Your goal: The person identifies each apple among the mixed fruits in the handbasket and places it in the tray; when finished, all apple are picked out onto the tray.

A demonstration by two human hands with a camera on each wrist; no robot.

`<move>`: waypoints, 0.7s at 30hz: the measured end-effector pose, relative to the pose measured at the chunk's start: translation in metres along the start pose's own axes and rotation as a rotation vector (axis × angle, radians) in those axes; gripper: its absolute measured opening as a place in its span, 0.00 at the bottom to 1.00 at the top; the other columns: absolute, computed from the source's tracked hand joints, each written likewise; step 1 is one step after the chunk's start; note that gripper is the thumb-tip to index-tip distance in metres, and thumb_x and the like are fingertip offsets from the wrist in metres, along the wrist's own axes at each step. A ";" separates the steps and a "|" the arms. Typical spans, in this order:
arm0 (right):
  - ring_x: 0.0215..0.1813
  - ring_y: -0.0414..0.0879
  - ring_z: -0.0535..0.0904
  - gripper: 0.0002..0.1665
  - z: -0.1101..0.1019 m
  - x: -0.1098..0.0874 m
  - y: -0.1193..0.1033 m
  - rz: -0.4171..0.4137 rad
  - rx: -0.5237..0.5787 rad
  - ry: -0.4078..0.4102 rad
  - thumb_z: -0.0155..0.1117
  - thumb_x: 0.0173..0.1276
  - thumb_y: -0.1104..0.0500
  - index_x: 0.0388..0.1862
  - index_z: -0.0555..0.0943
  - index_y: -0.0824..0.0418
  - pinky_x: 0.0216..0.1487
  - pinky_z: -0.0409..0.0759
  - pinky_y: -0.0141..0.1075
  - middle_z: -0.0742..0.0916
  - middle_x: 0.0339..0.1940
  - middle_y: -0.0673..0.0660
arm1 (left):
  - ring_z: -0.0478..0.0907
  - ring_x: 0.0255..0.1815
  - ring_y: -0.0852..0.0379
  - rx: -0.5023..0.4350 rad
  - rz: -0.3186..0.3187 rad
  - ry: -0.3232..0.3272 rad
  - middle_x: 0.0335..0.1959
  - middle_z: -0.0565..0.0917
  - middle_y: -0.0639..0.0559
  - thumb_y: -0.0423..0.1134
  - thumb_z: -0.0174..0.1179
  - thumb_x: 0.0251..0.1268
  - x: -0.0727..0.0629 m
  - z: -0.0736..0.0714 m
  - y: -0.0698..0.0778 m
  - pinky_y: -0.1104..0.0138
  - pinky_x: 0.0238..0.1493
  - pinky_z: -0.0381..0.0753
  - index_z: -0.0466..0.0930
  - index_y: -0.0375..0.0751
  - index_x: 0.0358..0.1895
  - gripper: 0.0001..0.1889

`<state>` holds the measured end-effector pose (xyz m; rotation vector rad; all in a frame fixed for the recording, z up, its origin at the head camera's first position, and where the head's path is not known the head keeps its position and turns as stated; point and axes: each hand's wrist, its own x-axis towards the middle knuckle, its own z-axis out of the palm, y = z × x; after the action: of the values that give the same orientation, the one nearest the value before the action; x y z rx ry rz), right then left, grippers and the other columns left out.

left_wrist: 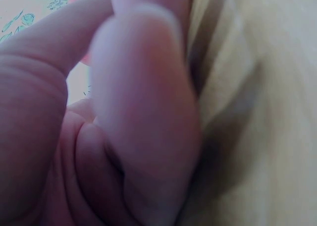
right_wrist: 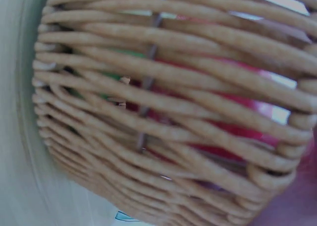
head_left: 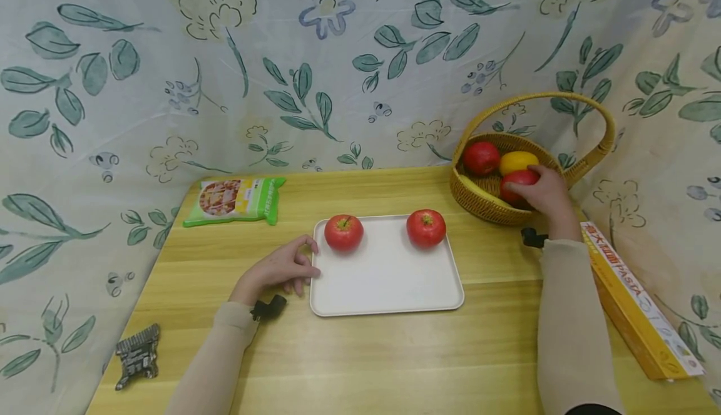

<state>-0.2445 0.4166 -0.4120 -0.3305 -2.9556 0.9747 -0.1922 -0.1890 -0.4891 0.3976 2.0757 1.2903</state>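
Note:
My right hand (head_left: 545, 194) reaches into the wicker basket (head_left: 472, 203) and grips a red apple (head_left: 514, 187) with fingers and thumb. Beside it in the basket are a second red apple (head_left: 481, 158), a yellow lemon-like fruit (head_left: 519, 161) and a long yellow banana-like fruit (head_left: 479, 191). Through the weave, the right wrist view shows red fruit (right_wrist: 225, 112). At the left edge of the white tray (head_left: 388, 283), my left hand (head_left: 278, 267) has loosely bent fingers, their tips right at the rim. Two more apples sit on the tray, one back left (head_left: 343, 233), one back right (head_left: 426, 228).
A green snack packet (head_left: 233, 201) lies at the back left of the wooden table (head_left: 394, 365). Nearer the front left is a small dark packet (head_left: 138, 356). A long pasta box (head_left: 636, 302) runs beside my right forearm. Patterned cloth (head_left: 315, 102) hangs behind.

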 end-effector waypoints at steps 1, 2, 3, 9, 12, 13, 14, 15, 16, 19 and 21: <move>0.74 0.78 0.65 0.62 0.000 0.000 0.000 -0.002 0.011 0.007 0.66 0.72 0.33 0.84 0.53 0.72 0.75 0.65 0.71 0.65 0.78 0.83 | 0.84 0.18 0.55 0.000 0.001 0.000 0.27 0.86 0.50 0.46 0.73 0.68 0.000 0.000 0.000 0.69 0.18 0.77 0.66 0.46 0.63 0.29; 0.75 0.78 0.64 0.62 0.000 -0.001 0.000 -0.004 0.027 0.013 0.66 0.72 0.33 0.85 0.52 0.71 0.76 0.65 0.71 0.64 0.79 0.83 | 0.84 0.18 0.55 0.000 0.000 0.000 0.27 0.86 0.50 0.46 0.73 0.68 0.000 0.000 0.000 0.69 0.18 0.77 0.66 0.46 0.63 0.29; 0.76 0.78 0.64 0.62 0.000 -0.002 0.001 -0.005 0.043 0.018 0.66 0.72 0.33 0.86 0.52 0.69 0.76 0.64 0.72 0.63 0.80 0.82 | 0.84 0.18 0.55 -0.001 -0.001 -0.001 0.27 0.86 0.50 0.46 0.73 0.68 0.001 0.000 0.000 0.69 0.18 0.77 0.66 0.46 0.63 0.29; 0.79 0.78 0.60 0.61 0.003 -0.005 0.000 -0.010 0.137 0.056 0.65 0.71 0.29 0.88 0.51 0.59 0.77 0.62 0.73 0.58 0.86 0.74 | 0.84 0.18 0.55 -0.004 -0.004 -0.001 0.27 0.86 0.50 0.47 0.73 0.68 0.002 0.001 -0.003 0.69 0.18 0.77 0.66 0.46 0.63 0.29; 0.79 0.77 0.60 0.60 0.004 -0.008 -0.004 -0.016 0.171 0.078 0.65 0.71 0.29 0.89 0.52 0.56 0.77 0.63 0.74 0.58 0.87 0.72 | 0.84 0.18 0.55 -0.004 -0.001 0.000 0.27 0.86 0.50 0.46 0.73 0.68 0.002 0.002 -0.004 0.69 0.18 0.77 0.66 0.46 0.63 0.29; 0.79 0.76 0.60 0.60 0.004 -0.010 -0.006 -0.019 0.176 0.082 0.65 0.71 0.29 0.89 0.52 0.55 0.76 0.63 0.74 0.57 0.87 0.71 | 0.84 0.18 0.55 -0.004 0.000 0.001 0.27 0.86 0.50 0.46 0.73 0.68 0.002 0.003 -0.004 0.69 0.18 0.77 0.66 0.46 0.63 0.29; 0.80 0.76 0.60 0.59 0.005 -0.012 -0.008 -0.019 0.181 0.086 0.65 0.72 0.30 0.89 0.52 0.55 0.76 0.63 0.74 0.57 0.87 0.71 | 0.84 0.17 0.55 -0.004 0.001 0.002 0.27 0.86 0.50 0.46 0.73 0.68 0.002 0.003 -0.004 0.69 0.18 0.77 0.66 0.46 0.63 0.29; 0.80 0.76 0.60 0.59 0.005 -0.014 -0.011 -0.022 0.187 0.090 0.65 0.72 0.30 0.89 0.52 0.55 0.76 0.64 0.73 0.58 0.87 0.71 | 0.84 0.17 0.55 -0.002 0.002 0.003 0.27 0.86 0.50 0.46 0.73 0.68 0.002 0.003 -0.004 0.69 0.18 0.77 0.66 0.46 0.63 0.29; 0.80 0.75 0.60 0.58 0.005 -0.016 -0.014 -0.022 0.192 0.093 0.66 0.72 0.31 0.88 0.53 0.56 0.76 0.64 0.73 0.58 0.87 0.71 | 0.84 0.17 0.55 -0.001 0.002 0.005 0.27 0.86 0.50 0.46 0.73 0.68 0.001 0.004 -0.003 0.69 0.18 0.77 0.66 0.46 0.63 0.29; 0.80 0.74 0.60 0.57 0.006 -0.023 -0.023 -0.028 0.217 0.096 0.67 0.72 0.34 0.88 0.54 0.56 0.76 0.65 0.72 0.58 0.87 0.70 | 0.84 0.17 0.55 0.004 0.003 0.009 0.27 0.86 0.50 0.46 0.73 0.68 0.000 0.005 -0.002 0.69 0.17 0.77 0.66 0.47 0.63 0.29; 0.80 0.72 0.60 0.57 0.007 -0.026 -0.027 -0.033 0.252 0.089 0.68 0.72 0.35 0.88 0.53 0.56 0.76 0.66 0.71 0.58 0.87 0.70 | 0.83 0.17 0.56 0.006 0.002 0.013 0.27 0.86 0.50 0.45 0.73 0.69 0.000 0.006 -0.001 0.69 0.17 0.77 0.66 0.47 0.63 0.28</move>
<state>-0.2248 0.3858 -0.3999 -0.3085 -2.7084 1.2743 -0.1881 -0.1858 -0.4920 0.3958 2.0908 1.2912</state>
